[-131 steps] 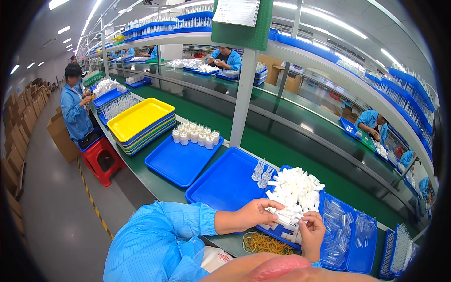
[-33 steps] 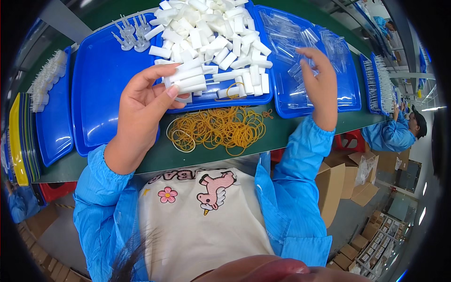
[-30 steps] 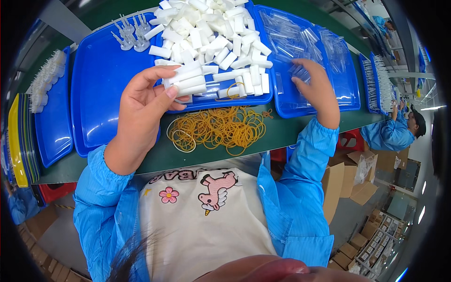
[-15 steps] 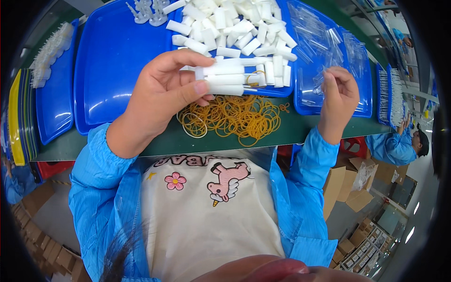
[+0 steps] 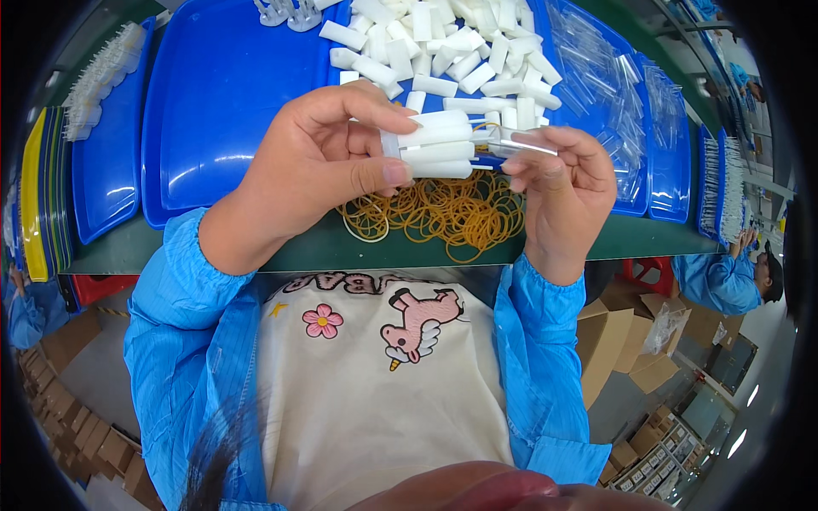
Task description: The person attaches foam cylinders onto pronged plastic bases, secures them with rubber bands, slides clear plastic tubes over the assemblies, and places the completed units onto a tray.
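1. Between the thumb and fingers of the left hand, I see a bundle of white pieces held snugly. It lies on its side. Its pale round end is by the palm, and thin pins poke out toward the right.
2. Just across from it, the right hand pinches a small see-through tube in its fingertips. One end is close to the pins. From my far-off seat I cannot tell if they touch.
3. Under and behind the hands, I see a messy heap of yellow-brown rubber bands on the green table.
4. Past the fingers is a big pile of white blocks. To its left sits a wide blue tray, with a few spiky parts at its far edge. To its right I see lots of loose clear tubes.
5. Farther left is a thin-looking blue tray, then a stack of trays with a yellow one outermost.
6. Way off right, I see a person in blue, a red stool and an open cardboard box.
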{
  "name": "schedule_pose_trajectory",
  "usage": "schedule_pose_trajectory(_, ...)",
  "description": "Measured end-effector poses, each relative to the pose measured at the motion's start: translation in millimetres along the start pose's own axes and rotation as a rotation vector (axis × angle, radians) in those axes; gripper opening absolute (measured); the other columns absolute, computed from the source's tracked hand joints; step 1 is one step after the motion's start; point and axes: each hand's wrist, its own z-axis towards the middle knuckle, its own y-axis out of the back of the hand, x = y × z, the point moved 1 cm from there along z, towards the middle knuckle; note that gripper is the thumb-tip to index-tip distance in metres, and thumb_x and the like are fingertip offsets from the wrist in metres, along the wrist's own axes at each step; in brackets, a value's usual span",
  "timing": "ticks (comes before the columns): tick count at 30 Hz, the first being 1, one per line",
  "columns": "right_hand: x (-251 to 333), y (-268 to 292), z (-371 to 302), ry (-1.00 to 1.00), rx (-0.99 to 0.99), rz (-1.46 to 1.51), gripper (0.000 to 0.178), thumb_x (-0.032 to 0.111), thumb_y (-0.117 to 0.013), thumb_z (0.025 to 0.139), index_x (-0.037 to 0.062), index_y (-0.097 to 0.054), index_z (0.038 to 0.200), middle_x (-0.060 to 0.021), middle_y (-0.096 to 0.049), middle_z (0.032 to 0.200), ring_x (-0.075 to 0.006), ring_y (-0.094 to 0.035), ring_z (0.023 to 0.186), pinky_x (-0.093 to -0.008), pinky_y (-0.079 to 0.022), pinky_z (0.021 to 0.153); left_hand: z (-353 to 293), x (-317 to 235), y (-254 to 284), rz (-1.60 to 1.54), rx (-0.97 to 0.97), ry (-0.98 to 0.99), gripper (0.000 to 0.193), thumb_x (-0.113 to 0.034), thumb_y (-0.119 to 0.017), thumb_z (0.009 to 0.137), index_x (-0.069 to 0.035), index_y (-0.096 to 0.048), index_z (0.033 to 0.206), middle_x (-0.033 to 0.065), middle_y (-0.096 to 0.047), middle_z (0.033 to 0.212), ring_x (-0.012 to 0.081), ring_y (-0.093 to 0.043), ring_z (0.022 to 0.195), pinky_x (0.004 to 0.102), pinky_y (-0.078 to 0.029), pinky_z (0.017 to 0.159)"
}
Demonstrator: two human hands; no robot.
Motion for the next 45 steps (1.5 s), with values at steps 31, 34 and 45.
schedule_pose_trajectory(31,-12.5,-14.2,-8.4,0.19,0.084,0.004,0.018,-0.001,-0.064,0.088,-0.0024,-0.059,0.105,-0.0228,-0.067,0.102,-0.0164,-0.065,0.069,-0.0242,-0.053,0.055,-0.5,-12.6,-1.1,0.223,0.112,0.081,0.031,0.011,-0.071,0.077,0.001,-0.069,0.106,0.0051,-0.051,0.099,0.0114,-0.059,0.089,0.0219,-0.054,0.074)
schedule_pose_trajectory(34,-12.2,-19.5,-7.6,0.215,0.064,-0.013,0.018,-0.002,-0.065,0.087,-0.0024,-0.06,0.104,-0.0203,-0.064,0.104,-0.0175,-0.065,0.073,-0.0248,-0.054,0.056,0.9,-5.0,1.7,0.167,0.088,0.019,0.024,0.011,-0.068,0.079,0.0,-0.067,0.101,0.0057,-0.052,0.1,0.0116,-0.059,0.089,0.0214,-0.054,0.073)
schedule_pose_trajectory(45,-14.1,-38.9,-21.9,0.401,0.125,-0.065,0.029,-0.003,-0.073,0.081,-0.002,-0.059,0.107,-0.0186,-0.063,0.103,-0.0234,-0.069,0.083,-0.0316,-0.061,0.068,0.2,-2.0,-1.5,0.127,0.021,0.043,0.023,0.004,-0.074,0.077,-0.009,-0.055,0.08,0.0052,-0.055,0.099,0.0117,-0.054,0.092,0.0251,-0.046,0.079)
